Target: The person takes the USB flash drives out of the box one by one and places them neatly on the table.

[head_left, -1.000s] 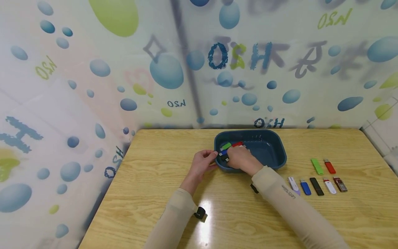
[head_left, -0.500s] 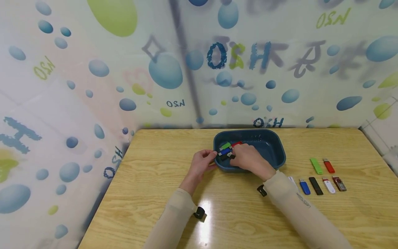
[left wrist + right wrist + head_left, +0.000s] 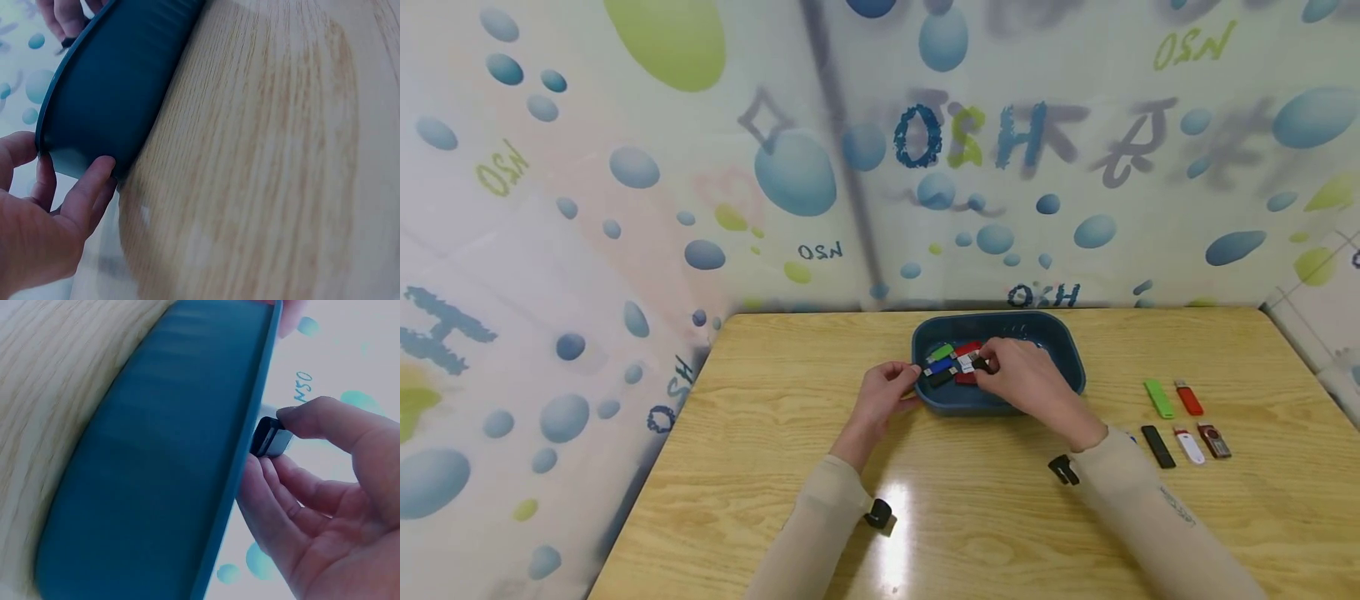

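Observation:
A dark blue plastic bin (image 3: pixel 1000 410) sits at the back of the table. My left hand (image 3: pixel 883 393) holds its left end, the thumb at the rim and fingertips against the outer wall in the left wrist view. Over the bin, my right hand (image 3: pixel 1028 377) pinches a black USB stick (image 3: pixel 270 439) between thumb and fingers. Inside, at the left end, lie several USB sticks: a green one (image 3: pixel 941 353), a blue one (image 3: pixel 940 366), a black one (image 3: pixel 942 378), and red ones, one of them (image 3: pixel 967 348) at the back. My right hand hides part of the bin's inside.
Right of the bin, USB sticks lie in two rows on the wooden table (image 3: pixel 790 400). Green (image 3: pixel 1159 398) and red (image 3: pixel 1188 398) sticks form the back row; black (image 3: pixel 1158 447), white (image 3: pixel 1189 447) and dark red (image 3: pixel 1213 441) ones lie in front. A patterned wall covering (image 3: pixel 865 208) stands behind.
My right hand has shifted rightward over the bin, and the black USB stick now shows in its fingers. More sticks in the bin are uncovered. My left hand stays at the bin's left end.

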The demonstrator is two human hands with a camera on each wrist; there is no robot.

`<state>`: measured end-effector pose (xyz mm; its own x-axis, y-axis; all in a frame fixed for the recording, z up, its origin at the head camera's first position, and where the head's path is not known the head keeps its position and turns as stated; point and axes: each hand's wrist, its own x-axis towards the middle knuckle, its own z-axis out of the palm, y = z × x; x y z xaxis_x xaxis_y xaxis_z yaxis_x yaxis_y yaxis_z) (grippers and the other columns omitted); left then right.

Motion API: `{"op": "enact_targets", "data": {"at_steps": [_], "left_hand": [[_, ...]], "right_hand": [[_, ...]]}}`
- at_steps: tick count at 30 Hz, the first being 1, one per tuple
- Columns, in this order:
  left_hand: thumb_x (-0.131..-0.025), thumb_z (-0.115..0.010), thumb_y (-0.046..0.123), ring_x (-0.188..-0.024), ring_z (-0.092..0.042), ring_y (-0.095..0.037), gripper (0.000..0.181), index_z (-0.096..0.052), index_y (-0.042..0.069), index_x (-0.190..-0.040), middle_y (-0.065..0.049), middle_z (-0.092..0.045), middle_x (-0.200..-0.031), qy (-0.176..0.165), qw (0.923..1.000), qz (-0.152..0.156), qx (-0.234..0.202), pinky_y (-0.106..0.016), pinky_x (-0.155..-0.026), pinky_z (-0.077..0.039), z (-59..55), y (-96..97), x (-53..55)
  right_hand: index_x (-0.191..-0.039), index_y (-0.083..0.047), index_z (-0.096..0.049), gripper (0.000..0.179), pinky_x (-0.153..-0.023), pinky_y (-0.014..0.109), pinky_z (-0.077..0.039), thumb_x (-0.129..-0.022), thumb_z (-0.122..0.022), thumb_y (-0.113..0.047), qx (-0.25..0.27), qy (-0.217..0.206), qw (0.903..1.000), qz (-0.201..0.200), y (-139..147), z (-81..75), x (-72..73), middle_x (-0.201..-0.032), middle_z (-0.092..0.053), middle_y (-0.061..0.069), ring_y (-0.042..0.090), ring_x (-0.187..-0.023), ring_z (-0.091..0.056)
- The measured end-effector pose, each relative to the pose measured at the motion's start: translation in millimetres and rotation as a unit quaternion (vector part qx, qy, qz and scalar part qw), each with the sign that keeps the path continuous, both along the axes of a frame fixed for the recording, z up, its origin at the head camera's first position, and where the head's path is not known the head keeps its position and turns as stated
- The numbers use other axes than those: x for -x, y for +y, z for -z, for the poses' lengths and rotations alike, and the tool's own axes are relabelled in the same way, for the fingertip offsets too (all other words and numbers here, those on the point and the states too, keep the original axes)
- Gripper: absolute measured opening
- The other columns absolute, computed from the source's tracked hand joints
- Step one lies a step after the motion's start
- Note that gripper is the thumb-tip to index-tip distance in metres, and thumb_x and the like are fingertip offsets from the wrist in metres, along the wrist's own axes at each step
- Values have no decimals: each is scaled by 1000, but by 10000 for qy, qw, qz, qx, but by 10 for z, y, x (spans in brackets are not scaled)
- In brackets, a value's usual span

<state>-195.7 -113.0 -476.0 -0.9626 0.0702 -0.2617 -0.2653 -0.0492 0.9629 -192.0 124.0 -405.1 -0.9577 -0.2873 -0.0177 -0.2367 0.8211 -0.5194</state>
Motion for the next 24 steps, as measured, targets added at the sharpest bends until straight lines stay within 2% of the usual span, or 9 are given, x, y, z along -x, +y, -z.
{"op": "enact_targets", "data": {"at_steps": [7,13,24], "left_hand": [[-102,-67,18,-93,-65,-19,29,-63,-7,-116,-13,-63,-110,-23,10000,-29,25,-43,-88,-62,5,0,5],[-103,-66,19,-94,-65,-19,31,-62,-7,-117,-14,-63,-111,-25,10000,-1,45,-43,-89,-62,24,-5,13],[-103,-66,20,-95,-65,-19,30,-62,-7,-118,-14,-63,-113,-107,9999,22,28,-44,-91,-61,-14,-5,7]], "right_hand": [[-111,-1,-72,25,-69,38,-55,-94,-75,-20,261,224,9993,169,210,-54,-85,-97,-69,8,21,-82,-62],[-112,1,-71,28,-70,41,-56,-95,-73,-20,341,401,9983,263,417,-99,-143,-94,-70,8,22,-82,-64],[-117,3,-70,32,-68,40,-54,-96,-72,-22,288,702,9952,612,822,-153,-298,-93,-72,11,28,-84,-67]]}}
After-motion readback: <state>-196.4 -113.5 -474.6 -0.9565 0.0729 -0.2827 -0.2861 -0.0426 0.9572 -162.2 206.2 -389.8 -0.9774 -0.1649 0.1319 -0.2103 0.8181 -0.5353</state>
